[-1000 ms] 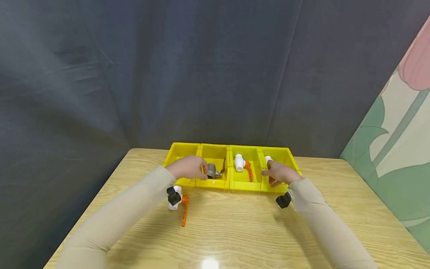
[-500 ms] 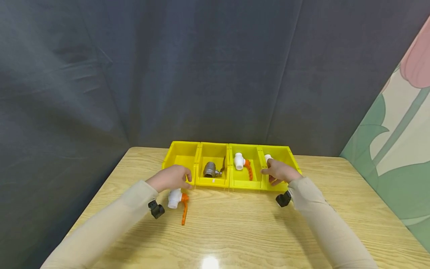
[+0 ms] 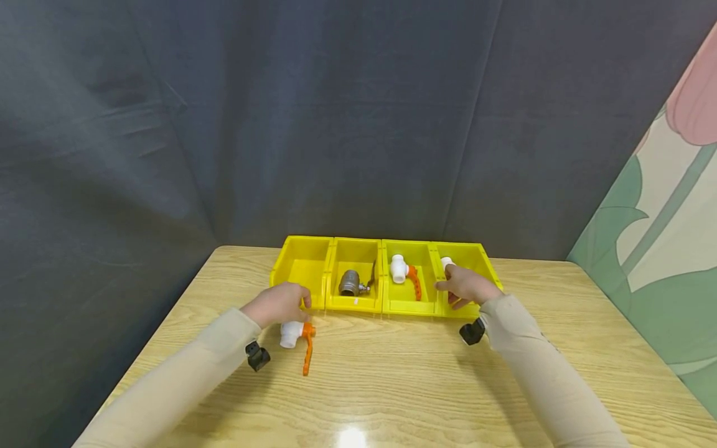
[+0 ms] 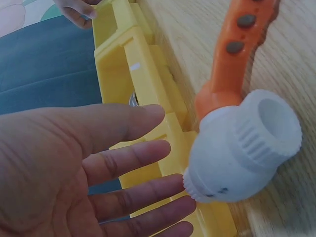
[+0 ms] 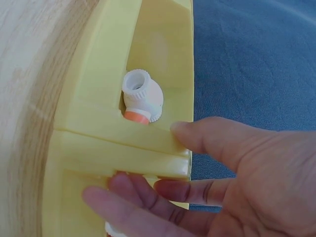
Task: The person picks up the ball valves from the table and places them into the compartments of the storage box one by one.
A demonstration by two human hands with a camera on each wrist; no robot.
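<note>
My left hand hovers beside a white ball valve with an orange lever handle that lies on the table. In the left wrist view its fingers are extended, the tips right at the valve's ribbed end, with nothing held. My right hand straddles the wall between the two right-hand yellow bins, thumb on one side and fingers on the other, pinching it. Inside the rightmost bin another white valve is partly hidden behind this hand.
Several yellow bins stand joined in a row at the table's back. One holds a grey metal valve; the bin to its right holds a white valve with an orange handle. A dark curtain hangs behind the wooden table.
My left hand has withdrawn from over the grey metal valve's bin, moving left and toward me to the white valve on the table. The right hand has stayed put.
</note>
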